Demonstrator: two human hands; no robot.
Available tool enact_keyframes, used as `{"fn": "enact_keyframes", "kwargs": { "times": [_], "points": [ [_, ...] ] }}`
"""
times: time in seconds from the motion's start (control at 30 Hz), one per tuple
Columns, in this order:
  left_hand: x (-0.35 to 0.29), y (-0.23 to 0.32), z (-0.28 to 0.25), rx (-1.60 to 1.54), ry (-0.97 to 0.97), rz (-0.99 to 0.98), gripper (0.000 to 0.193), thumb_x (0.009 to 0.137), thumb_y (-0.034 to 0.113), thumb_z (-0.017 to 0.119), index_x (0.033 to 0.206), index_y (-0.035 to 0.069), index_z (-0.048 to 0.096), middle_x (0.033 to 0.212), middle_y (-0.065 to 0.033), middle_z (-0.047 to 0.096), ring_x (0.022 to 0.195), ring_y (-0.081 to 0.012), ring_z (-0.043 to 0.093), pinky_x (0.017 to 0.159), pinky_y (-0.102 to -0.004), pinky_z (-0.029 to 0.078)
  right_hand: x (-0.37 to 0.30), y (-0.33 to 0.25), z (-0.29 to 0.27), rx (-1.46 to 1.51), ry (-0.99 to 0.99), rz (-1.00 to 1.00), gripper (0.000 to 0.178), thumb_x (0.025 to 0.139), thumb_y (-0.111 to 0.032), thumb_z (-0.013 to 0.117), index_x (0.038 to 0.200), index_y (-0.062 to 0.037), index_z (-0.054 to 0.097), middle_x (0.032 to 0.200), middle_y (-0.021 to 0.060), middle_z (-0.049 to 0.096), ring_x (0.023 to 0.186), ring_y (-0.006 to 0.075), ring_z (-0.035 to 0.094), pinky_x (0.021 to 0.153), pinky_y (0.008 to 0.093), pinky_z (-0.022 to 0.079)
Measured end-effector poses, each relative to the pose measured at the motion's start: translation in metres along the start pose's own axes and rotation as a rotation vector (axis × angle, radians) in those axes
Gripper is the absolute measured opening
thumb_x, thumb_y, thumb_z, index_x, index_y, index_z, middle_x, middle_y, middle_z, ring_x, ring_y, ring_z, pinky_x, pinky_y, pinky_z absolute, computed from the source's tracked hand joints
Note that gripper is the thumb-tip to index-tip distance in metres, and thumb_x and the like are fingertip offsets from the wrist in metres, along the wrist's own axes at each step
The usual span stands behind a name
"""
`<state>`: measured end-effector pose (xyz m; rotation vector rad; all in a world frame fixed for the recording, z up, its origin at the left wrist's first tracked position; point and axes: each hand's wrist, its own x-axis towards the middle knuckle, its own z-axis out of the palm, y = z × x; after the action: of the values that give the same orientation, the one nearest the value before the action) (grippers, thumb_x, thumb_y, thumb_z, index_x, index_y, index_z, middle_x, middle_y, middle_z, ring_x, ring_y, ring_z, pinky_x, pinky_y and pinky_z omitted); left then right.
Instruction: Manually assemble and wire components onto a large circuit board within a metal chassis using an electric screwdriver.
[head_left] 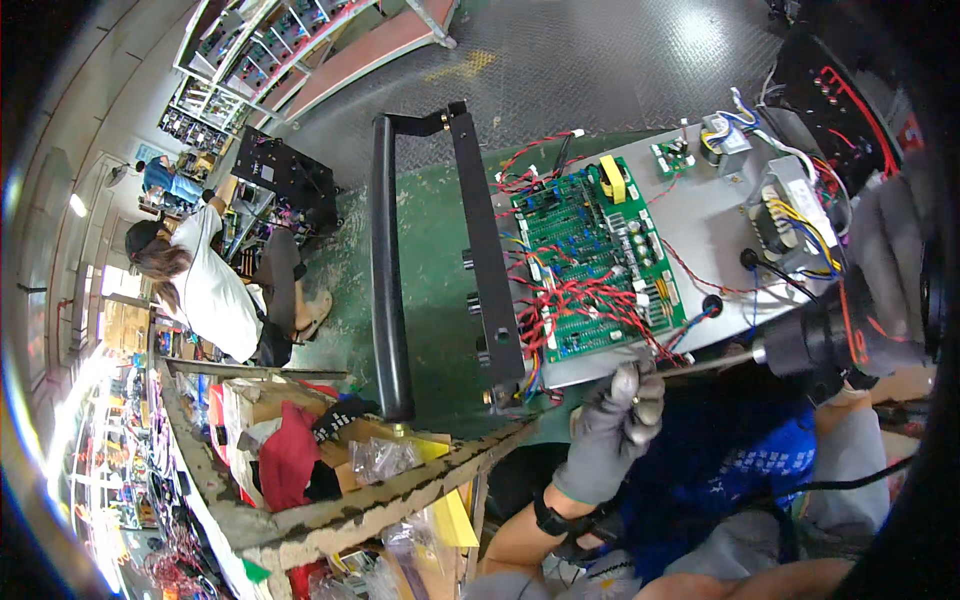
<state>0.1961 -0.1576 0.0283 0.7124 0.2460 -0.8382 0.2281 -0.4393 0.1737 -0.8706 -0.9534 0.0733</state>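
A black power screwdriver [800, 350] lies across the lower right with a long metal bit [705, 366] pointing left. My right hand [893, 265], in a grey glove, is wrapped round its body; the fingers partly blend into the dark rim. At the bit's far end my left hand [615, 430], also gloved in grey, is closed with fingers pinched; what they hold is hidden. Just beyond it a metal chassis plate [705, 225] carries a green circuit board [590, 260] with bundled red wires [590, 300]. A black front panel [485, 240] with a tubular handle [388, 270] stands at the plate's left end.
Transformers [785, 222] and loose cables sit on the plate's right side. A worn-edged bin [370, 510] with plastic bags and red cloth stands lower left. A co-worker in a white shirt [212, 290] sits at the left near another black unit [285, 180]. Shelving [270, 60] runs behind.
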Motion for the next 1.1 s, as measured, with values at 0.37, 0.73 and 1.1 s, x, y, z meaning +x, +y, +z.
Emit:
{"fn": "enact_keyframes", "kwargs": {
  "times": [0.37, 0.73, 1.1],
  "points": [
    [0.009, 0.008, -0.011, -0.346, -0.152, 0.088, 0.03, 0.098, 0.032, 0.063, 0.114, 0.007, 0.058, 0.085, 0.0031, 0.052, 0.071, -0.0042, 0.051, 0.055, -0.0168, 0.044, -0.008, 0.011, 0.056, -0.337, 0.532, -0.373, 0.056, 0.092, -0.027, 0.065, 0.135, 0.004, 0.046, 0.068, 0.0012, 0.048, 0.051, 0.0128, 0.052, 0.05, 0.0301, 0.05],
    [0.024, -0.001, -0.028, -0.121, -0.185, 0.125, 0.039, 0.096, 0.042, 0.065, 0.104, 0.006, 0.054, 0.095, -0.0026, 0.054, 0.078, -0.009, 0.053, 0.06, -0.02, 0.049, 0.057, 0.059, 0.045, -0.266, 0.482, -0.633, 0.043, 0.094, -0.031, 0.057, 0.128, -0.004, 0.052, 0.085, 0.0074, 0.061, 0.069, 0.0205, 0.06, 0.066, 0.0408, 0.054],
    [0.024, -0.011, -0.033, -0.018, -0.022, 0.048, 0.021, 0.099, 0.031, 0.064, 0.103, 0.013, 0.054, 0.09, 0.0025, 0.049, 0.076, -0.0076, 0.05, 0.059, -0.019, 0.043, 0.095, 0.125, 0.004, -0.353, 0.888, -0.089, 0.023, 0.088, -0.01, 0.067, 0.108, -0.0053, 0.056, 0.07, 0.0035, 0.062, 0.053, 0.0111, 0.06, 0.044, 0.0245, 0.046]
  ]
}}
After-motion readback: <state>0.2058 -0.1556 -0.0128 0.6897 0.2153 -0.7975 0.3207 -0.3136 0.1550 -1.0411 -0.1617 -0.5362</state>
